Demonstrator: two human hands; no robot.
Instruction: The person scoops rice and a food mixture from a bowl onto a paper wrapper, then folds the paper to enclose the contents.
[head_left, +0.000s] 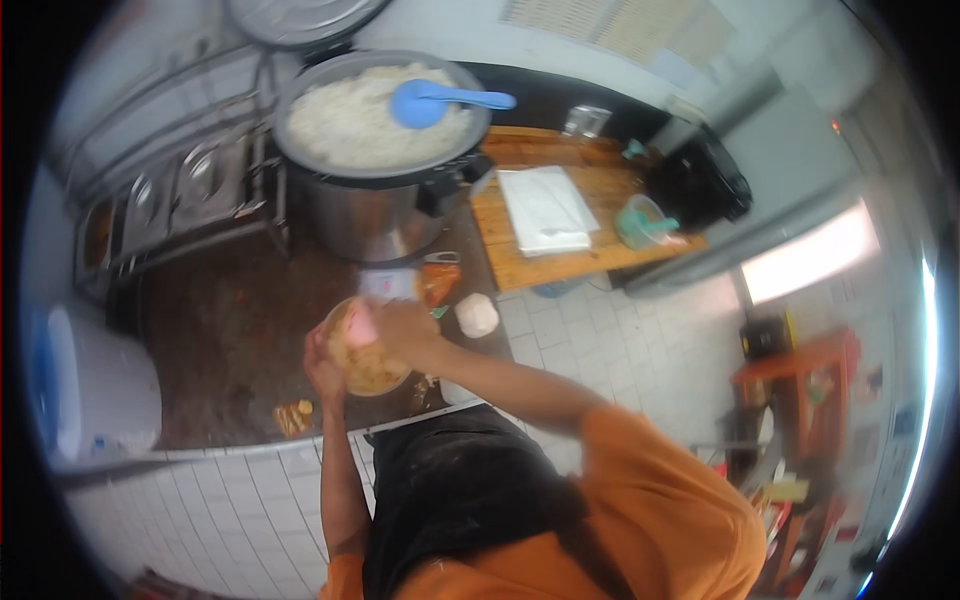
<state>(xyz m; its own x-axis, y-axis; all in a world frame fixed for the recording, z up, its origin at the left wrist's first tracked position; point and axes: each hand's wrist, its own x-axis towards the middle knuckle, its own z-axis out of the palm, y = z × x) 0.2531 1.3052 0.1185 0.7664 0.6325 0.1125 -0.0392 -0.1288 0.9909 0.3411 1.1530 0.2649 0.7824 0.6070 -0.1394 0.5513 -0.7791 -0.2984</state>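
My left hand (324, 365) grips the left side of a round bowl (384, 391) on the dark counter. Yellowish, chunky food (372, 369) fills the bowl. My right hand (409, 328) is closed around a pink utensil (361, 325), whose broad end is over or in the food. Motion blur hides its exact shape and the grip. Just beyond the bowl lie a white packet (388, 283) and an orange packet (439, 282). A whitish, rounded object (477, 315) sits to the right.
Beyond the bowl stands a large rice cooker (367, 217), full of rice (337, 120) with a blue paddle (418, 105) on top. At left are lidded steel food pans (206, 180) and a white bucket (112, 386). A wooden table (525, 274) holds papers (546, 206) and a cup (636, 225).
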